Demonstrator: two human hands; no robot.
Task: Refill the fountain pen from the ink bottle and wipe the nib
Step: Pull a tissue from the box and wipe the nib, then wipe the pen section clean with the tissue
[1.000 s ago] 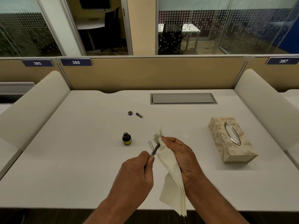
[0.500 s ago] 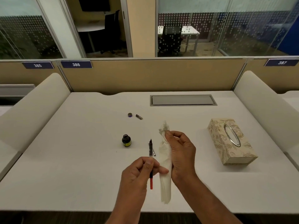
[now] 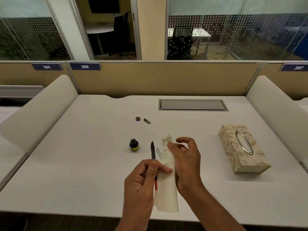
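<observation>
At centre frame the pen (image 3: 153, 155), gripped by the left hand (image 3: 143, 180), has been drawn clear of the tissue (image 3: 166, 185) pinched in the right hand (image 3: 186, 164); the nib (image 3: 152, 144) is judged wiped.

Tally's in: mostly singles on this desk (image 3: 83, 155), one pair of hands, one trio.
Two hands showing, left hand (image 3: 143, 185) and right hand (image 3: 186, 164); one fountain pen (image 3: 153, 151), one ink bottle (image 3: 134, 145), one loose bottle cap (image 3: 137, 119), two small metal pieces (image 3: 147, 121) (image 3: 158, 151), one tissue (image 3: 167, 194), one tissue box (image 3: 241, 150), one cable hatch (image 3: 192, 105), and three number plates: plate 385 (image 3: 47, 66), plate 386 (image 3: 85, 66), plate 387 (image 3: 298, 67).
</observation>
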